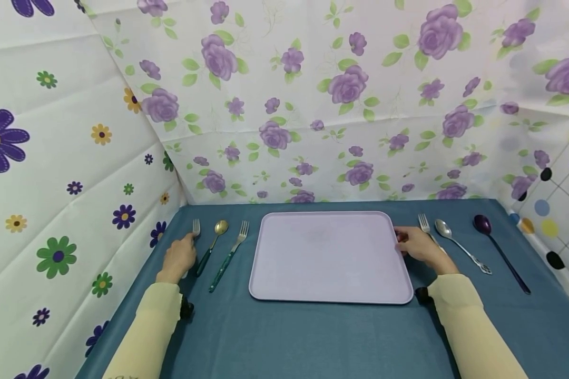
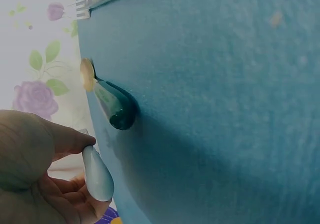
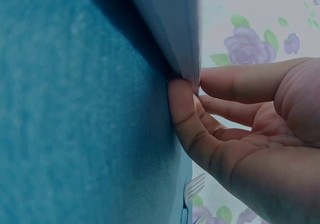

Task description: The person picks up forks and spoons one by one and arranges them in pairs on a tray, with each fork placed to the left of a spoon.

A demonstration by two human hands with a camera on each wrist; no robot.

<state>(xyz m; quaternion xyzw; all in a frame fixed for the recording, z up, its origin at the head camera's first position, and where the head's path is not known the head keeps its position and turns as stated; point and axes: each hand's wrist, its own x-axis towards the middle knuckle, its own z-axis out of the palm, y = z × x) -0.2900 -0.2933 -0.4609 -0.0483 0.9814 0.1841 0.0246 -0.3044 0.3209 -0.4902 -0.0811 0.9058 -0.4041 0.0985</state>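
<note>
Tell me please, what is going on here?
A person's left hand holds a fork; the right hand pinches the right edge of a pale tray on the blue cloth. Between the left hand and tray lie a green-handled spoon and a green-handled fork. Right of it lie a third fork, a silver spoon and a dark spoon.

I stretch my sleeved left forearm (image 1: pixel 144 337) forward and slightly right; at its end my left hand (image 1: pixel 177 259), back upward, pinches between thumb (image 2: pixel 74 140) and curled fingers (image 2: pixel 75 198). My sleeved right forearm (image 1: pixel 471 329) slants forward and inward, my right hand (image 1: pixel 422 247) pointing left, pinching too, well apart from its partner.
</note>
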